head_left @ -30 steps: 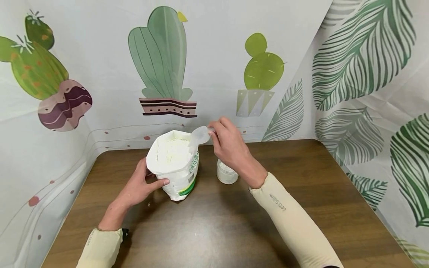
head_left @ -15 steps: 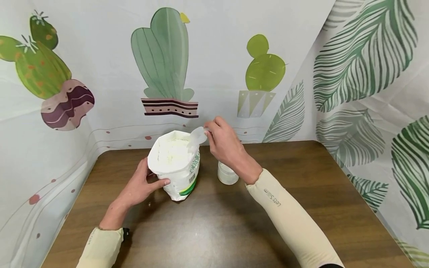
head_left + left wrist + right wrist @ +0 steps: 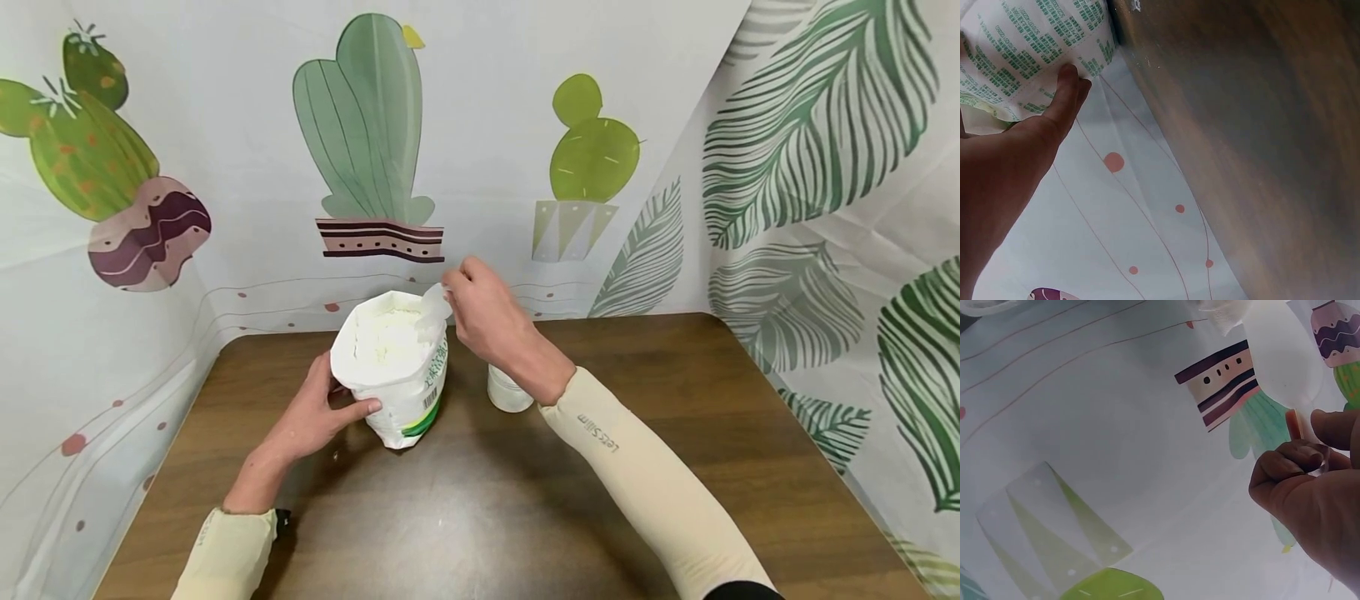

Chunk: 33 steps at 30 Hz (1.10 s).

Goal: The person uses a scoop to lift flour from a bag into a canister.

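An opened white bag of white powder [image 3: 393, 407], with green lettering, stands tilted on the table in the head view. My left hand [image 3: 307, 421] grips its left side, thumb on the front and fingers behind; the left wrist view shows those fingers against the printed bag [image 3: 1035, 53]. By its handle, my right hand [image 3: 491, 321] holds a whitish plastic scoop [image 3: 432, 312], whose bowl dips at the bag's right rim. The right wrist view shows the oval scoop [image 3: 1285, 353] pinched between thumb and curled fingers. A small clear jar [image 3: 507, 393] is partly hidden below my right wrist.
The brown wooden table [image 3: 465, 517] reaches back to a white cloth [image 3: 487, 150] printed with cacti and leaves. A little white powder [image 3: 334, 456] lies on the wood left of the bag.
My right hand has moved left with the scoop, bringing its bowl further over the bag's opening. My left hand and the bag have stayed almost still.
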Each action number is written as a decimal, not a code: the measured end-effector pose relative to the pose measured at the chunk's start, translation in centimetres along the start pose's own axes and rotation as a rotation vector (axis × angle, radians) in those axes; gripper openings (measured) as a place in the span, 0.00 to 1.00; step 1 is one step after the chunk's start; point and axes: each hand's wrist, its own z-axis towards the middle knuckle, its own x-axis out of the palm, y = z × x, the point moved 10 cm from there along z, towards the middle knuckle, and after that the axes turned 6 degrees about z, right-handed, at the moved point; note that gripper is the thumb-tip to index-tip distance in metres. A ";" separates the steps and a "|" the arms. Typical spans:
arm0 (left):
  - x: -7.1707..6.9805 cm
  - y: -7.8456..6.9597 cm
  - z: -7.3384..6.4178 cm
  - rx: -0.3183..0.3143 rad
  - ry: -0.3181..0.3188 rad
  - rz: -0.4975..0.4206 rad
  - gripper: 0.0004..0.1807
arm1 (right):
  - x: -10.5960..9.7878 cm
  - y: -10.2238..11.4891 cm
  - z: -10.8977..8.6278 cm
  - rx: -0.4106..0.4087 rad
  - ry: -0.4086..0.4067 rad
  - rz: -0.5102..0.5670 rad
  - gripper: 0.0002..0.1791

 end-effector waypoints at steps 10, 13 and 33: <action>-0.1 0.0 0.0 -0.001 -0.003 0.007 0.48 | 0.9 0.7 1.0 -0.001 0.057 -0.081 0.06; -0.1 -0.1 -0.1 0.007 -0.002 0.009 0.48 | 1.3 0.8 1.1 0.003 0.073 -0.092 0.06; -0.1 0.5 -0.3 -0.061 -0.007 0.014 0.53 | 3.0 0.6 0.9 0.017 0.056 -0.081 0.06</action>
